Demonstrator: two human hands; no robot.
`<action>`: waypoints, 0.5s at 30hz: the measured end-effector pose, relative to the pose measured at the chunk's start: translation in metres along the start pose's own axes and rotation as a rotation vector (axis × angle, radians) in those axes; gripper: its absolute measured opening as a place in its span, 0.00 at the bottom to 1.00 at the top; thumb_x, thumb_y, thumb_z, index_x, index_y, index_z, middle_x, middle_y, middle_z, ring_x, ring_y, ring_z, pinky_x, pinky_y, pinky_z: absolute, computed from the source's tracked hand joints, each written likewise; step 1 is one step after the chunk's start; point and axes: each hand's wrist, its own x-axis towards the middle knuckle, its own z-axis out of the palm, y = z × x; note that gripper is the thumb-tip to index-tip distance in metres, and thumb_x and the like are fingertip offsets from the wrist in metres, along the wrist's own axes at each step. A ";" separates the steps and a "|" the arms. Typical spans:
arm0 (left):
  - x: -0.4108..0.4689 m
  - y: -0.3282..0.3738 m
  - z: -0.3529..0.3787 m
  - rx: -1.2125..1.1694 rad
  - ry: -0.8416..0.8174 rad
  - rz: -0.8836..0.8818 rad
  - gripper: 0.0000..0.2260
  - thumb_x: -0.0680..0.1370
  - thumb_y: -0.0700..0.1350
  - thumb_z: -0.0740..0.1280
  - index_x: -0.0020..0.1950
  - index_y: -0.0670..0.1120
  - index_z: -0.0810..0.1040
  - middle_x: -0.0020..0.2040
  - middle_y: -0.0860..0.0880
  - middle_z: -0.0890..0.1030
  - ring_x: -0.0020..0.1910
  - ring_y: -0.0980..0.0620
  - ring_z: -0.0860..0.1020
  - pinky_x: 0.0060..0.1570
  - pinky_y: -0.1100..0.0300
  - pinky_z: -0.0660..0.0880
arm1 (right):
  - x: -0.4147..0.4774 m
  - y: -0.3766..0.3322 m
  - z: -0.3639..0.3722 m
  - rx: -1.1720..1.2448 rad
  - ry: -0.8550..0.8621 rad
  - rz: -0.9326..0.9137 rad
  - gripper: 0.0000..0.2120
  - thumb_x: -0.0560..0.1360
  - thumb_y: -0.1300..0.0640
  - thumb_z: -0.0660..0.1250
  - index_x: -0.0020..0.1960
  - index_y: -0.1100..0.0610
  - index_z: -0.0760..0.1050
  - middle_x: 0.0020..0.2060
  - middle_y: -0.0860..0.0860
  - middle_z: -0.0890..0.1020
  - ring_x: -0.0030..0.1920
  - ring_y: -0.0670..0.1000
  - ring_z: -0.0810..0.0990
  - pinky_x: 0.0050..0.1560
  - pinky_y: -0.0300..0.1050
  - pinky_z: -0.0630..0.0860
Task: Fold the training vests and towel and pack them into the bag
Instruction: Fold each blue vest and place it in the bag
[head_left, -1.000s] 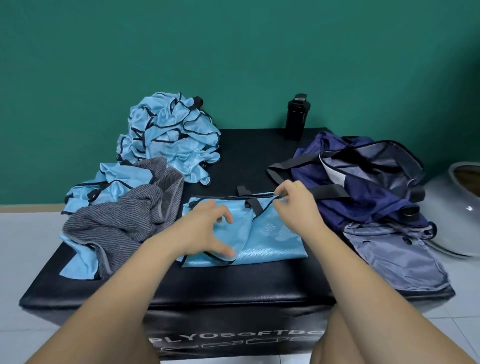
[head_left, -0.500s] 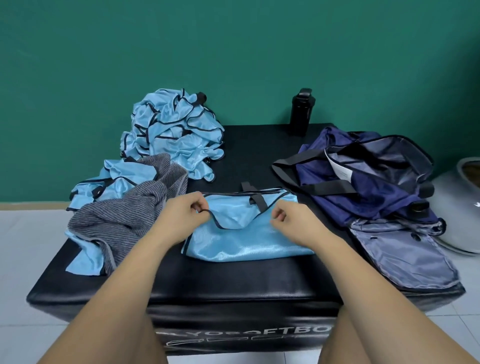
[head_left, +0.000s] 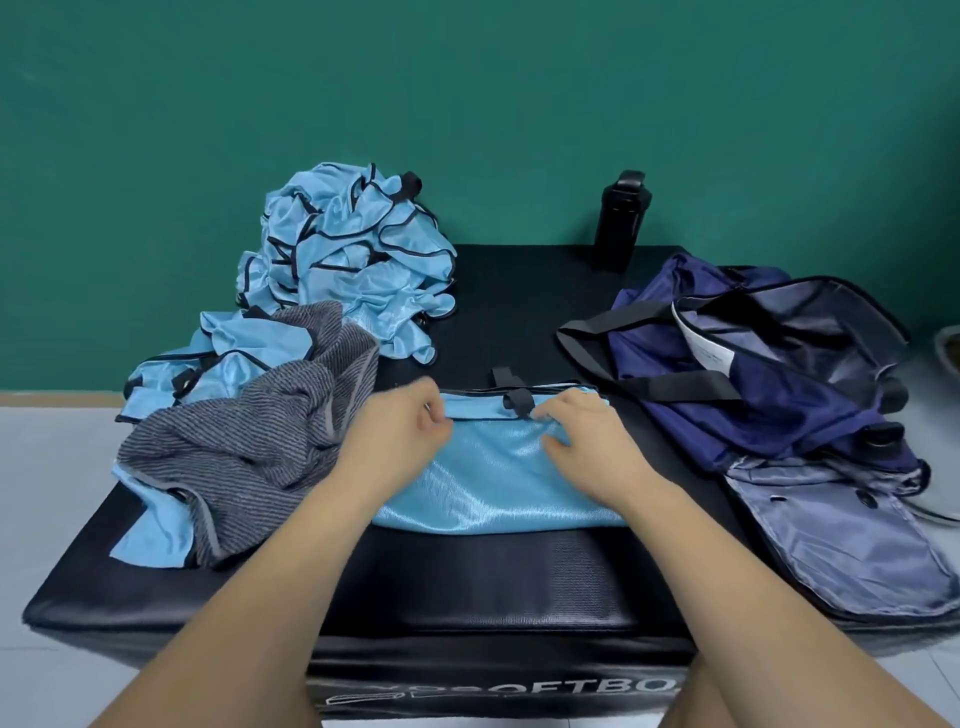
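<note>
– Light-blue vest (head_left: 493, 488): location and lie?

– Flat on the black padded box (head_left: 467, 587), front centre, folded down to a band. Its long axis runs left to right across the person. The upper edge, with the black strap, is the far side.

– Hands?

– The left hand (head_left: 400, 431) pinches the upper left end of the band, thumb against fingers. The right hand (head_left: 582, 441) has its fingers curled onto the upper edge just right of the strap, gripping the cloth there as far as I can judge. The vest lies between the two hands and partly under them.

– The bag?

– The navy bag (head_left: 753, 384) sits on the box to the right of the vest, mouth open. It is near the right hand and well apart from the left.

– Finding?

– In my judgement a fold is being finished. Any further fold would go end over end along that long axis. The transfer would then run rightward, so the right hand is better placed to lead.

– Outstanding?

– The grey striped towel (head_left: 249, 441) and the heap of vests (head_left: 353, 265) lie unfolded on the left side, touching each other. I see no folded item in the bag.
</note>
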 end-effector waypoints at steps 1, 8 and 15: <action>-0.004 0.000 0.008 -0.005 -0.087 0.039 0.05 0.74 0.47 0.72 0.42 0.56 0.79 0.36 0.56 0.81 0.37 0.58 0.79 0.43 0.52 0.80 | 0.002 -0.001 0.001 0.004 0.016 -0.013 0.20 0.78 0.59 0.68 0.68 0.48 0.79 0.62 0.45 0.78 0.67 0.53 0.73 0.71 0.51 0.67; 0.006 -0.013 0.028 0.042 -0.249 0.253 0.24 0.74 0.55 0.78 0.69 0.61 0.79 0.62 0.61 0.74 0.64 0.57 0.72 0.69 0.54 0.70 | 0.008 -0.010 0.001 -0.050 -0.044 0.094 0.37 0.82 0.53 0.65 0.87 0.49 0.52 0.85 0.46 0.57 0.84 0.49 0.54 0.82 0.54 0.52; 0.011 -0.027 0.023 0.223 -0.284 0.117 0.46 0.69 0.73 0.74 0.83 0.63 0.61 0.85 0.59 0.55 0.85 0.54 0.50 0.83 0.46 0.47 | 0.000 -0.024 0.000 -0.062 -0.045 0.062 0.38 0.80 0.52 0.67 0.86 0.50 0.55 0.83 0.51 0.61 0.82 0.54 0.57 0.80 0.52 0.55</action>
